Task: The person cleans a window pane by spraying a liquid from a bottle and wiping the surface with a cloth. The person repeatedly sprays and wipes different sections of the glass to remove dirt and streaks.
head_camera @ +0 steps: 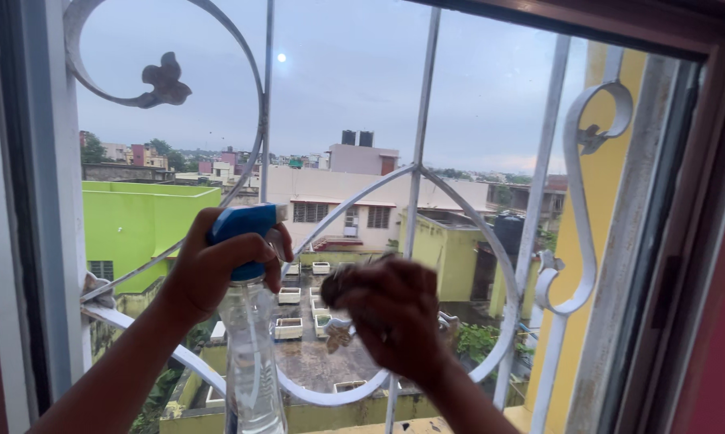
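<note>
One spray bottle [250, 354] in left hand [210, 269]; right hand [391, 317] blurred, perhaps holding cloth.

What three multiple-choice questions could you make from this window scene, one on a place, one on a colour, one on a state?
1. Where is the clear plastic spray bottle?
A. On the sill
B. In the left hand
C. Hung on the white scrolled metal window grille

2. What colour is the bottle's trigger head?
A. Blue
B. Red
C. Yellow

3. How is the right hand?
A. Flat and spread wide
B. Pointing one finger
C. Closed into a fist

Answers:
1 B, fingers wrap its neck.
2 A, blue shows above the fingers.
3 C, knuckles are bunched before the grille.
</note>
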